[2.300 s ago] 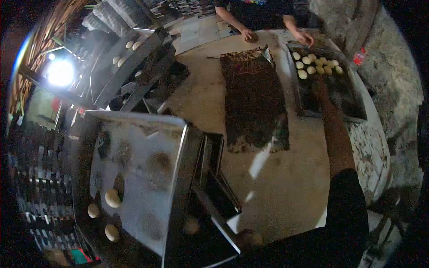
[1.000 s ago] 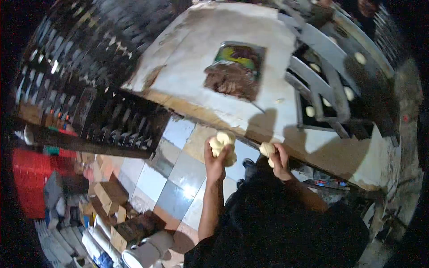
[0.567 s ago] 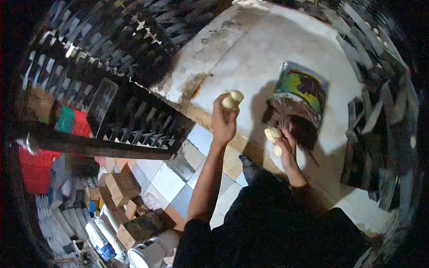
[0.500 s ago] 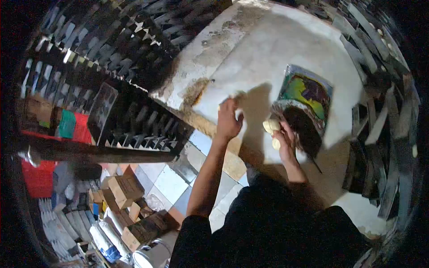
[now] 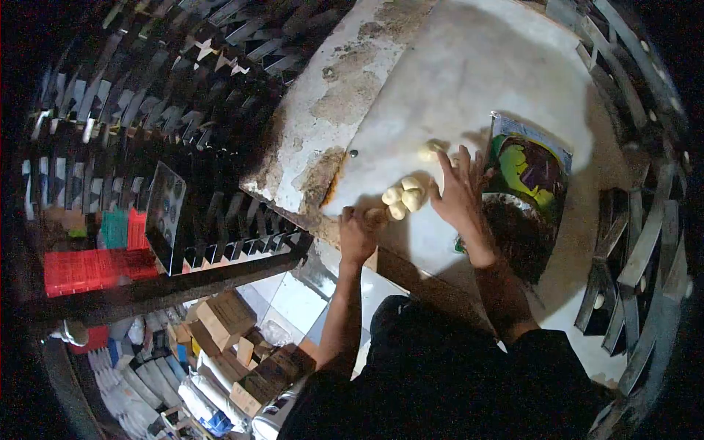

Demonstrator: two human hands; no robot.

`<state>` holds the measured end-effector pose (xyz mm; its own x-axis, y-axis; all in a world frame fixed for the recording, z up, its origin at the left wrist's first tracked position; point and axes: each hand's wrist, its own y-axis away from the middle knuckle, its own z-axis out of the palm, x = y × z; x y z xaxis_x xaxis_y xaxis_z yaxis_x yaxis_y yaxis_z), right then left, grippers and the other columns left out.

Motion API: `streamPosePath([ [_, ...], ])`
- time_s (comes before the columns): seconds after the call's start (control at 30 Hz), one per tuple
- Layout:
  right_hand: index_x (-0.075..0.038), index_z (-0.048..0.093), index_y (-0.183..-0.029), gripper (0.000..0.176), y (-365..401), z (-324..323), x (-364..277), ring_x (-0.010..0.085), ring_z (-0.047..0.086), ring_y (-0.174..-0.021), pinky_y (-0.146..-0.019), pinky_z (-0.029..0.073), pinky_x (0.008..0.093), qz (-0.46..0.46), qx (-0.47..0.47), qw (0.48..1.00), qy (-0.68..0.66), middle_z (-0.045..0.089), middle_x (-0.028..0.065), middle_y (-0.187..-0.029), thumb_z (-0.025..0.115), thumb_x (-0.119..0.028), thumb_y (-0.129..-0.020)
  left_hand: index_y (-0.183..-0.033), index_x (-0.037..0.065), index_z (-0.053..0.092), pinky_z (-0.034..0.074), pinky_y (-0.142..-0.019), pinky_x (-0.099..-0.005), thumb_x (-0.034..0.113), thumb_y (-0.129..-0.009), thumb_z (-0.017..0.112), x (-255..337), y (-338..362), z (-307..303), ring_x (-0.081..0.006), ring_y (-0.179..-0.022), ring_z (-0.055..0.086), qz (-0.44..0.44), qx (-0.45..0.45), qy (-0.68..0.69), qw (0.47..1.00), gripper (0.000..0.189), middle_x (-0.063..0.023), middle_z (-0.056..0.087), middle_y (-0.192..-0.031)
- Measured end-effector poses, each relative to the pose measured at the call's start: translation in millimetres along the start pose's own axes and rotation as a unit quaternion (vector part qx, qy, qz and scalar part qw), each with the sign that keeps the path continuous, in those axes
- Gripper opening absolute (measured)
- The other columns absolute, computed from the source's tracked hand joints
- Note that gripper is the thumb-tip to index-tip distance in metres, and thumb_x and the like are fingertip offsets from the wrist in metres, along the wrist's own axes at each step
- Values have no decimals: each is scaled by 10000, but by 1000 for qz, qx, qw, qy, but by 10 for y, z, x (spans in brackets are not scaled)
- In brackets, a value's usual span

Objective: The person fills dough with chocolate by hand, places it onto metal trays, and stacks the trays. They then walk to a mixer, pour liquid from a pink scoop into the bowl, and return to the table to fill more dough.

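Note:
Several pale, rounded dough pieces (image 5: 405, 196) lie clustered on the white tabletop (image 5: 440, 81) between my hands. My right hand (image 5: 463, 194) is open over the table to their right, fingers spread and pointing away from me. Another pale piece (image 5: 431, 151) lies right by its fingertips. My left hand (image 5: 357, 236) is curled closed at the table's near edge, left of the cluster; what its fingers hold, if anything, I cannot tell. Beside my right hand lies an opened plastic bag (image 5: 532, 172) with a green and yellow print and dark, crumbly contents.
Stacked dark metal trays (image 5: 634, 257) line the right side. A rack of similar pieces (image 5: 220, 227) stands at the left, near a red crate (image 5: 95, 270). Cardboard boxes (image 5: 226, 317) and white wrapped rolls (image 5: 209, 400) sit low at the left on the tiled floor.
The dough pieces that were in my right hand now lie clustered on the table, and that hand has moved forward with fingers spread. My left hand has come back toward the near edge.

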<state>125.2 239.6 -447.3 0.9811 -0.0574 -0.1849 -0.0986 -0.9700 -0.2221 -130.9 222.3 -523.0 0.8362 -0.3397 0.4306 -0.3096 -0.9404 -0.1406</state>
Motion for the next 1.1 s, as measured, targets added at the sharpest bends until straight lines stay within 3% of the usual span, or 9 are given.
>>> streamPosePath([
  [0.03,-88,498,-1318,552,111,-121,-26,459,427,-1202,-1013,340,577,-10,59,997,-41,395,236,-1357,625,-244,-805,-1036,20,537,447,-752,-374,176,-849,658,-17,-1,-1,-253,-897,553,98,42,-45,993,272,-132,586,-952],
  [0.13,-36,562,-1215,388,510,-76,57,346,571,-1072,-921,443,456,-67,63,932,-351,565,205,-1168,615,-119,-839,-1022,35,526,443,-724,-302,174,-898,634,205,178,-147,-176,-838,568,-220,49,540,811,215,-85,601,-943],
  [0.3,-2,630,-1143,327,1234,-358,-416,118,637,-854,-711,521,258,104,-207,635,-737,676,80,-997,650,-231,-911,-1314,2,377,465,-861,-296,-13,-867,635,1204,677,-838,-188,-966,596,-127,163,624,754,517,-108,624,-1039],
  [0.4,5,616,-1162,360,1472,-765,-769,95,616,-807,-689,516,239,-15,-166,670,-724,657,56,-945,682,-216,-886,-1356,-11,367,434,-955,-334,54,-811,717,1462,1191,-1233,-233,-1051,568,61,171,391,902,651,-137,565,-1168],
  [0.57,-53,638,-1175,476,1967,-1505,-1207,268,609,-1064,-937,462,360,-340,-4,730,-593,621,154,-1133,751,-84,-714,-1241,-38,544,466,-873,-316,187,-895,648,1330,2077,-1630,-182,-1026,534,-28,110,630,768,426,-77,535,-1097],
  [0.8,21,687,-1053,345,3020,-1395,-1653,167,625,-841,-660,493,282,-60,67,749,-656,654,113,-982,754,30,-715,-1242,-57,558,405,-983,-306,77,-913,618,1634,2927,-1678,-185,-1183,465,-101,236,595,762,360,-95,534,-1173],
  [0.87,-29,713,-1024,331,3198,-1484,-1664,202,644,-870,-730,516,290,-190,221,841,-456,648,117,-1001,739,35,-701,-1270,-54,535,406,-947,-289,95,-934,587,1776,3068,-1767,-167,-1123,462,-61,252,558,788,372,-85,527,-1112],
  [0.93,-49,719,-1005,284,3312,-1593,-1726,287,617,-1008,-886,490,351,-290,180,806,-484,619,149,-1083,661,14,-733,-1281,-53,526,405,-901,-286,115,-957,540,1705,3149,-1788,-163,-1023,462,-80,262,530,803,366,-81,519,-1056],
  [1.1,71,529,-1261,437,3415,-1807,-1629,227,557,-1091,-984,410,357,-150,33,759,-633,567,177,-1240,546,-220,-936,-1258,-56,553,418,-853,-319,132,-973,484,1740,3153,-1795,-204,-938,488,8,256,415,873,348,-139,552,-1064],
])
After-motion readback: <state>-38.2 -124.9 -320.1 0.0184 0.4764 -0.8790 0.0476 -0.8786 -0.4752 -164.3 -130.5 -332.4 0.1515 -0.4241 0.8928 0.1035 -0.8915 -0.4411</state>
